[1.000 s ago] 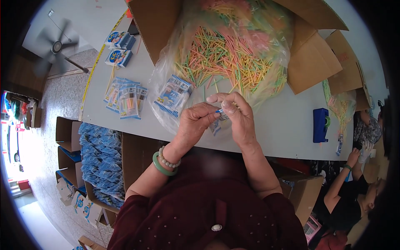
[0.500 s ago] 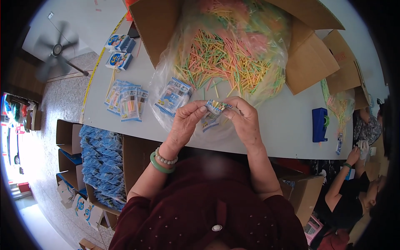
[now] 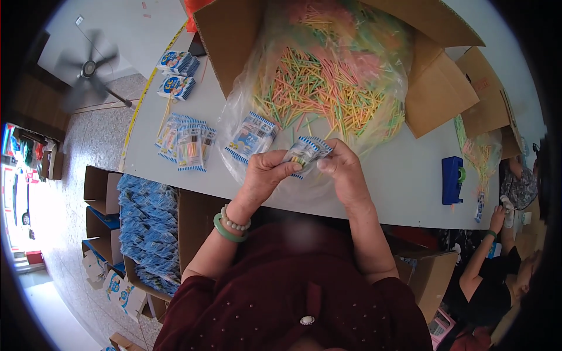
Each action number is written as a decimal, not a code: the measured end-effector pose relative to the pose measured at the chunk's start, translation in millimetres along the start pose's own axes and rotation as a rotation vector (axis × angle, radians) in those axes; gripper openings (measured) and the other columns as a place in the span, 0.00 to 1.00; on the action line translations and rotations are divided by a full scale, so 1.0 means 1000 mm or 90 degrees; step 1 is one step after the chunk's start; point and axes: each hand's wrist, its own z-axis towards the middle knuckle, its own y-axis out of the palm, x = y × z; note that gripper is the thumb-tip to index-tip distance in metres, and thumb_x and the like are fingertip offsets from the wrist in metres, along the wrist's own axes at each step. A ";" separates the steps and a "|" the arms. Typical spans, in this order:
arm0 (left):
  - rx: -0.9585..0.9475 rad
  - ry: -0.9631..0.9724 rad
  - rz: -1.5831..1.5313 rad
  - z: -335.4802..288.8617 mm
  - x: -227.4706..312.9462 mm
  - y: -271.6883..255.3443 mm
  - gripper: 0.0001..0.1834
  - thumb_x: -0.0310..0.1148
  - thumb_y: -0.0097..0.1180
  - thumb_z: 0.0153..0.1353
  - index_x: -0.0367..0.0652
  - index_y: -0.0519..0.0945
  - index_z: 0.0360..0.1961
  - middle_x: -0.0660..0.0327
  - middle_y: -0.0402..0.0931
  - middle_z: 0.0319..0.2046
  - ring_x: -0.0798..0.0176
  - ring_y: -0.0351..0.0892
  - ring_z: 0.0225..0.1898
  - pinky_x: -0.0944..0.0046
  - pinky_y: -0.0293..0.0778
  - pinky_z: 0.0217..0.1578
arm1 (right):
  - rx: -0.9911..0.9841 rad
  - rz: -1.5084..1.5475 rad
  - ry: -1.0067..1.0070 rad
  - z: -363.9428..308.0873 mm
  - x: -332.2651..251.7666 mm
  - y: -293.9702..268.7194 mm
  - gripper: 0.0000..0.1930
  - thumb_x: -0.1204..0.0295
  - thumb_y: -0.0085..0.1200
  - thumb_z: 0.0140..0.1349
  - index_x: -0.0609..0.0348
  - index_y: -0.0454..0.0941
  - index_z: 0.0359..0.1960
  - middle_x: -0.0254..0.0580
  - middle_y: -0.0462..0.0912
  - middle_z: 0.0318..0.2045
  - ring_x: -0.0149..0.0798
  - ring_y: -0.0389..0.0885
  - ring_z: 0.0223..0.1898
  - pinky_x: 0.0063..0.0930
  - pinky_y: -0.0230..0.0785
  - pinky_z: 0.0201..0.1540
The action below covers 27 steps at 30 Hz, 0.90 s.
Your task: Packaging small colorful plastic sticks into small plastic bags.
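Between my two hands, above the near part of the table, is a small clear packet with blue-striped ends and coloured sticks showing inside. My left hand pinches its lower left part between thumb and fingers. My right hand grips the upper right end, thumb bent against it. Just left of it lie more blue-and-white packets, on the edge of a clear plastic bag. Beyond my hands, a heap of thin pink, yellow and green sticks spills from that bag.
A cardboard box surrounds the bag. Filled packets and small blue-and-white boxes lie at the left. A blue tape dispenser stands at the right. Below the table's left edge, a carton holds many blue packets. Another person works at far right.
The packet has tilted and turned, so its striped end now points up toward my right hand. My left hand has shifted along its lower side. The whole view has moved slightly.
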 end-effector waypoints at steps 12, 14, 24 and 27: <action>0.034 0.137 0.152 -0.003 0.008 0.007 0.08 0.24 0.62 0.57 0.33 0.82 0.37 0.61 0.79 0.34 0.70 0.75 0.37 0.70 0.71 0.37 | 0.015 -0.322 -0.044 -0.003 0.013 0.020 0.08 0.76 0.57 0.59 0.64 0.78 0.39 0.29 0.79 0.30 0.22 0.73 0.32 0.18 0.67 0.36; 0.092 0.073 0.113 -0.006 0.009 0.007 0.09 0.25 0.63 0.56 0.34 0.82 0.37 0.62 0.77 0.30 0.69 0.74 0.35 0.69 0.71 0.37 | 0.050 -0.200 0.002 -0.001 0.014 0.030 0.07 0.76 0.57 0.58 0.63 0.79 0.38 0.29 0.79 0.30 0.22 0.73 0.33 0.18 0.67 0.36; 0.115 0.138 0.153 -0.015 0.017 -0.011 0.08 0.26 0.61 0.57 0.35 0.82 0.37 0.61 0.73 0.23 0.66 0.72 0.27 0.66 0.68 0.29 | 0.020 -0.202 0.095 0.004 0.027 0.047 0.08 0.74 0.59 0.58 0.63 0.81 0.38 0.31 0.81 0.30 0.25 0.78 0.33 0.20 0.70 0.37; 0.131 0.192 0.209 -0.024 0.020 -0.026 0.05 0.25 0.60 0.58 0.34 0.81 0.34 0.65 0.72 0.23 0.72 0.70 0.27 0.71 0.66 0.29 | -0.043 -0.287 0.084 0.005 0.024 0.056 0.08 0.75 0.60 0.57 0.63 0.79 0.37 0.30 0.80 0.30 0.25 0.77 0.33 0.19 0.70 0.39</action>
